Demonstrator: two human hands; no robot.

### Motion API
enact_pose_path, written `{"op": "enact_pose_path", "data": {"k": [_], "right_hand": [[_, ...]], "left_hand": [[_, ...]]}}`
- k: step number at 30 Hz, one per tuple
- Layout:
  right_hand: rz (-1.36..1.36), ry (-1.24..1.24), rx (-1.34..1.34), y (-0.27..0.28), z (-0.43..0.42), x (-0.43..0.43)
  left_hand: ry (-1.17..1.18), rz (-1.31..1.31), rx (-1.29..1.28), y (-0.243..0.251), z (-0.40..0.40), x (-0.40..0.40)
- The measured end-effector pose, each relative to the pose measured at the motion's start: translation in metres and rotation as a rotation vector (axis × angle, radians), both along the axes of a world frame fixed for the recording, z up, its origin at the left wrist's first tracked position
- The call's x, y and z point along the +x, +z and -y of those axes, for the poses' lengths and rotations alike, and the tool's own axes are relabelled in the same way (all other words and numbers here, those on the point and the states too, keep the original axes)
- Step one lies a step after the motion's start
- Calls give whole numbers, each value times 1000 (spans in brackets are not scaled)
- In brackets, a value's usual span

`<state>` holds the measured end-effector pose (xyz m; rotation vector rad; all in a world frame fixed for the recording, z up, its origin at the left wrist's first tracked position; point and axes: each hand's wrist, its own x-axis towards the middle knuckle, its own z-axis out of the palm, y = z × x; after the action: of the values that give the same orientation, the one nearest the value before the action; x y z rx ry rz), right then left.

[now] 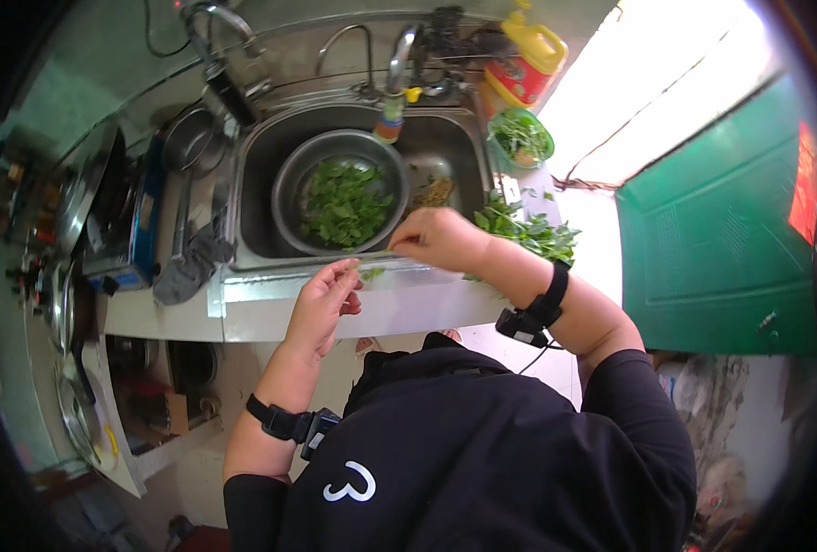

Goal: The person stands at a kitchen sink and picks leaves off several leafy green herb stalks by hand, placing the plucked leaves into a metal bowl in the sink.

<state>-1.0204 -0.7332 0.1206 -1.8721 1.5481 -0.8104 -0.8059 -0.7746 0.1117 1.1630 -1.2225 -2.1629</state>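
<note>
Both my hands hold one thin green leafy stem above the sink's front edge. My left hand pinches its left end between thumb and fingers, and a few leaves hang below the stem. My right hand pinches the other end, fingers curled. Just beyond, a round metal basin stands in the steel sink with picked green leaves in it. To the right of the sink, partly behind my right forearm, lies a pile of leafy greens.
Brownish scraps lie in the sink beside the basin. A green plastic basket of stems and a yellow jug stand at the right. A faucet overhangs the basin. A saucepan, grey cloth and gas stove are at the left.
</note>
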Motion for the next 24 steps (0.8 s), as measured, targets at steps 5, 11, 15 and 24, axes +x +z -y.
{"op": "enact_pose_path", "data": {"k": [5,11,15,24], "right_hand": [[-127,-726,33,-23,-23,-130],[-335,-1060,126,-51,-30,-241],[-313,-1025,198,-56,-29,-234],[-433,-395,458,-103,-62,-172]], "left_hand": [[-74,-21,26,-5,-6,-21],[-142,23,30,-14,-18,-33],[-120,53,28,-13,-16,-34],[-164,50,33,-11,-19,-47]]}}
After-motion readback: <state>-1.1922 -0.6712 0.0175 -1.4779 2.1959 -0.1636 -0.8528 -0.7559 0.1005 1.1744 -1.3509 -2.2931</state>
